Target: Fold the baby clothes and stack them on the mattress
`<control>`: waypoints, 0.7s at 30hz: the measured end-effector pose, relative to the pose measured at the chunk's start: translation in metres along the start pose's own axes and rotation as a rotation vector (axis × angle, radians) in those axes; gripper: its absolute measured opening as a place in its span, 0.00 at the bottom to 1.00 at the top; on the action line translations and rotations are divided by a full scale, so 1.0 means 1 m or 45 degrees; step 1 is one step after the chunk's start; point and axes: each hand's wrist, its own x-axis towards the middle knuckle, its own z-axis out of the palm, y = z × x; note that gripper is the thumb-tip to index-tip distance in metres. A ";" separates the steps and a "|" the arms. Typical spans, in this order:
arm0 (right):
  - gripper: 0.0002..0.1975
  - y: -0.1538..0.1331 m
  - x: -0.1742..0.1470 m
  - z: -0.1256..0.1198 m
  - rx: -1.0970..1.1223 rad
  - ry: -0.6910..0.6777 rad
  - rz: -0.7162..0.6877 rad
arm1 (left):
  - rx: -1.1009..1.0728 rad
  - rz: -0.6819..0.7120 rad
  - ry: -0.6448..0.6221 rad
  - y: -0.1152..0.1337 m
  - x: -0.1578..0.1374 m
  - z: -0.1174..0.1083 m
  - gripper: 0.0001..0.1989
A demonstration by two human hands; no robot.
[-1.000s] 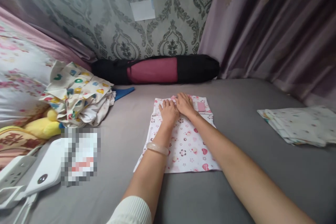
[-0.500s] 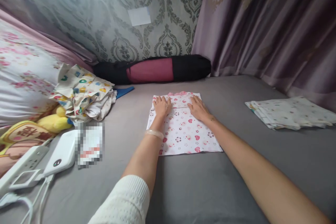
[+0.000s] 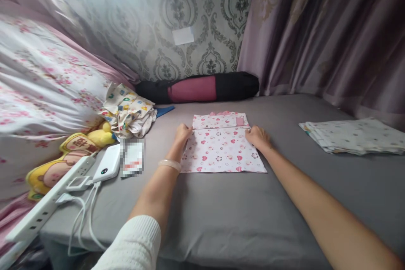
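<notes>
A folded white garment (image 3: 218, 145), printed with pink hearts and flowers, lies flat on the grey bed sheet (image 3: 215, 211). A pink ruffled trim runs along its far edge, and a small pink patch shows near the far right corner. A strip at the far end lies folded over the rest. My left hand (image 3: 182, 133), a pale bangle on its wrist, is closed at the garment's left edge beside the fold. At the right edge, level with it, my right hand (image 3: 258, 136) is closed on the cloth. The fingertips of both hands are partly hidden.
Folded patterned cloth (image 3: 354, 136) lies at the right. A crumpled printed cloth (image 3: 129, 112) and a yellow plush toy (image 3: 47, 173) are at the left, near a white power bank (image 3: 107, 163) and a power strip (image 3: 47, 202). A black-and-red roll (image 3: 193, 88) lies along the wall.
My hands have moved from lying flat on the folded strip out to the garment's side edges, where they now grip. The pink patch has come into sight. The view has shifted left.
</notes>
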 end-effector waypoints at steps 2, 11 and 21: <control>0.20 -0.005 0.000 0.000 0.021 -0.020 0.018 | -0.010 -0.020 -0.023 0.001 -0.003 0.000 0.11; 0.20 -0.005 -0.011 0.001 0.096 0.132 -0.027 | -0.070 -0.121 -0.030 0.005 -0.008 0.006 0.10; 0.21 0.006 -0.027 -0.004 0.038 0.136 -0.107 | -0.073 -0.019 -0.060 -0.003 -0.027 -0.009 0.11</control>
